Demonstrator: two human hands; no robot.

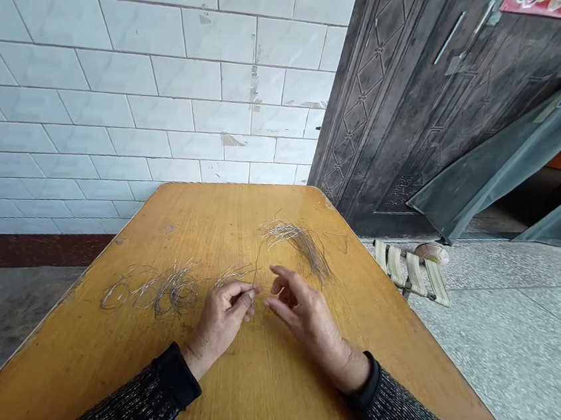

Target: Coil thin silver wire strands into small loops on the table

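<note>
Over the middle of the wooden table [262, 382], my left hand [221, 321] pinches a thin wire [257, 264] between thumb and forefinger; the wire sticks up from the fingertips. Just to the right, my right hand [307, 316] is open, its thumb and forefinger apart and nothing between them. Beyond my right hand lies a loose bundle of thin metal wires [302, 242]. Left of my left hand is a heap of looped, curled wires [174, 292]. A few more wire ends [231, 273] show just behind my left hand.
A white tiled wall [144, 75] stands behind the table. At the right are a dark patterned door [400, 116] and a grey-green curtain [512, 147]. A low stool with pale straps [414, 271] stands on the floor beside the table's right edge.
</note>
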